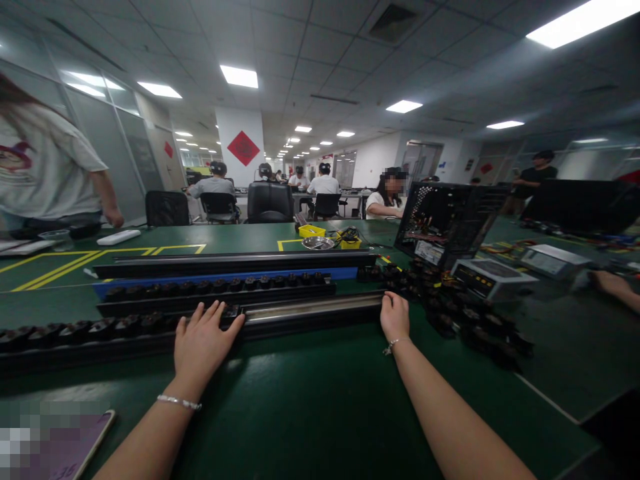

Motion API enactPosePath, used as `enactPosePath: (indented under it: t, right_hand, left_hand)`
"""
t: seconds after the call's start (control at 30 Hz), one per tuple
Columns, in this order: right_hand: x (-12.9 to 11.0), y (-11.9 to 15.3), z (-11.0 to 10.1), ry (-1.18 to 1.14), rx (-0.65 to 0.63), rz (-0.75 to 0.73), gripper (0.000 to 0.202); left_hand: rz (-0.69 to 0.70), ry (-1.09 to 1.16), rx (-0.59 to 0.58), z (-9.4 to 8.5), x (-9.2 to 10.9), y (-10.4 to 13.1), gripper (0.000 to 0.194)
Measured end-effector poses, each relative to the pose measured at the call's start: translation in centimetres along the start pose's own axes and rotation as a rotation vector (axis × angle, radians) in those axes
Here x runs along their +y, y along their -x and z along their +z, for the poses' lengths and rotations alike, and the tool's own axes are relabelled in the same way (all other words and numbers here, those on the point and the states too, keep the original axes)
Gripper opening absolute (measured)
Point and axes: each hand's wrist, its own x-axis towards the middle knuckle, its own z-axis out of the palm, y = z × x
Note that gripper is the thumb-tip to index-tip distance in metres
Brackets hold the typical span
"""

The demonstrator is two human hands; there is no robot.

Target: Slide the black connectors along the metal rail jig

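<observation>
A long black rail with a pale metallic channel lies across the green table in front of me. My left hand rests on its middle stretch, fingers spread, the fingertips touching a small black part in the channel. Left of that hand, a row of black knob-like parts sits along the same rail. At the rail's right end, my right hand has its fingers curled against the tip. Behind lies a second rail with more such parts, beside a blue strip and another black rail.
Loose black parts are heaped to the right, near a power supply unit and an open computer case. Yellow trays and a metal dish stand behind. A phone lies front left. Other people sit and stand around.
</observation>
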Motion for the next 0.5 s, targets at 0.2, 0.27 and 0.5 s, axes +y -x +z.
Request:
enactPosePath:
  t: [0.2,0.27,0.5]
  right_hand:
    - [0.0,0.01,0.01,-0.007,0.003,-0.007,0.042]
    - [-0.02,0.04,-0.01,-0.008,0.0,-0.003,0.042]
    - [-0.28,0.11,-0.15,0.008,-0.018,0.017,0.044]
  left_hand:
    - [0.003,-0.014,0.009,0.03,0.16,0.09,0.066]
    - [0.006,-0.008,0.016,0.14,0.14,0.09,0.067]
    - [0.028,0.007,0.003,0.15,0.47,0.1,0.069]
